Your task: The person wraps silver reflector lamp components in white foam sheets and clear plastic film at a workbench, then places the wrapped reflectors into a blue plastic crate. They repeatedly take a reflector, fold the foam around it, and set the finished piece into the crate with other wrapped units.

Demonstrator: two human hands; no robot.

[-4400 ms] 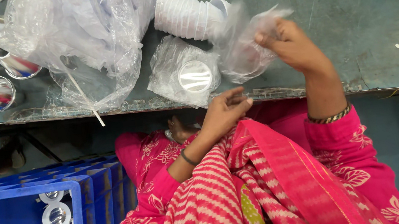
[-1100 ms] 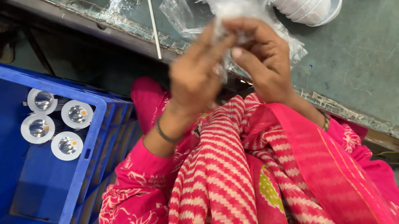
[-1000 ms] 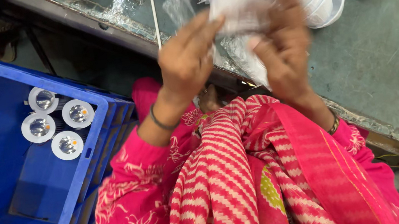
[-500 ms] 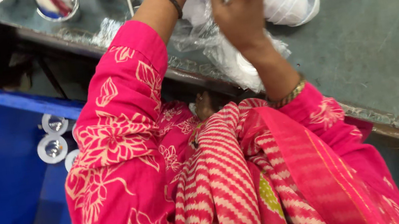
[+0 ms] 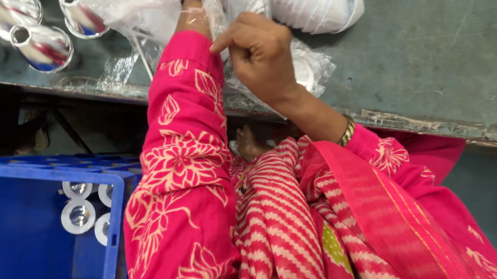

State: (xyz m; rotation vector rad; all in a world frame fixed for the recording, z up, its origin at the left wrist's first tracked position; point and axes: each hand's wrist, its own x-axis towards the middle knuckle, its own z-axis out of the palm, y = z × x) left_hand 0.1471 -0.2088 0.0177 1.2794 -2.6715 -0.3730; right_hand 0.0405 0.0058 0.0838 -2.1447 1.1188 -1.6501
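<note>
**A:** Compared with a second ago, the left arm has stretched way out over the green worktable (image 5: 437, 43), so the pink flowered sleeve (image 5: 185, 184) now runs up the middle of the view, and the right hand (image 5: 260, 54) has dropped from in front of the face to just above the table's near edge. I'll use that table as the landmark.

**B:** So what's biggest after the table?

**A:** The blue plastic crate (image 5: 23, 246), sitting below the table's near edge on the left side. Inside it, up against its right wall, are a few small round white-rimmed reflectors (image 5: 79, 215).

**B:** And on top of the table?

**A:** A crumpled clear plastic bag (image 5: 140, 8) lies at the far middle. Just right of it is a stack of white ribbed housings (image 5: 314, 1) lying on its side. At the table's far left corner there's a cluster of shiny cone reflectors (image 5: 41, 44).

**B:** The hands?

**A:** The left hand (image 5: 194, 15) is buried in the clear bag on the table; only the wrist shows, so I can't tell whether the fingers are curled or spread. The right hand is closed, fingers pinched together on the edge of the clear plastic film, knuckles up, right beside the left sleeve. It's got a gold bracelet (image 5: 347, 131) on the wrist, hanging just off the table's near edge.
</note>
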